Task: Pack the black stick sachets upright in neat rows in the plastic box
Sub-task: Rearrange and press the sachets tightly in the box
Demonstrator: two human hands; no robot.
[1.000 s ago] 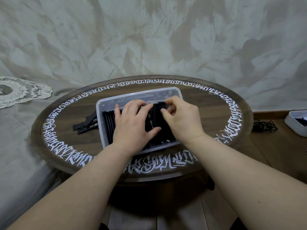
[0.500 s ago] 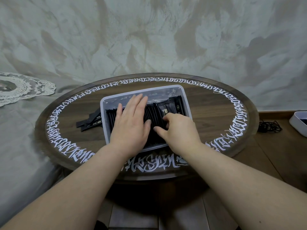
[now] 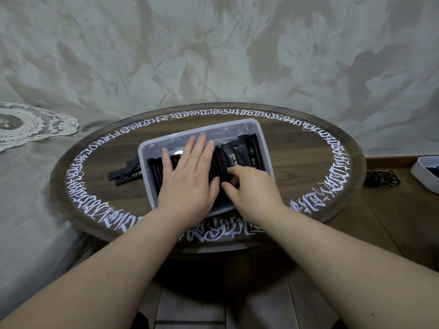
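A clear plastic box [image 3: 261, 136] sits in the middle of a round wooden table [image 3: 297, 150]. Black stick sachets [image 3: 242, 154] stand on edge in rows inside it, some leaning at the right end. My left hand [image 3: 187, 179] lies flat with straight fingers on top of the rows at the left and middle. My right hand [image 3: 251, 186] is at the box's near right, its fingers curled down among the sachets; what they pinch is hidden. A few loose sachets [image 3: 126, 173] lie on the table left of the box.
The table's rim carries white script [image 3: 332, 184]. A lace doily [image 3: 28, 124] lies on the grey cloth at the far left. At the right, on the wooden floor, are a black cable bundle [image 3: 380, 179] and a white tray [image 3: 425, 174].
My left hand flattened and stretched over the rows. My right hand dropped from the box's far right side to its near right, uncovering the leaning sachets behind it.
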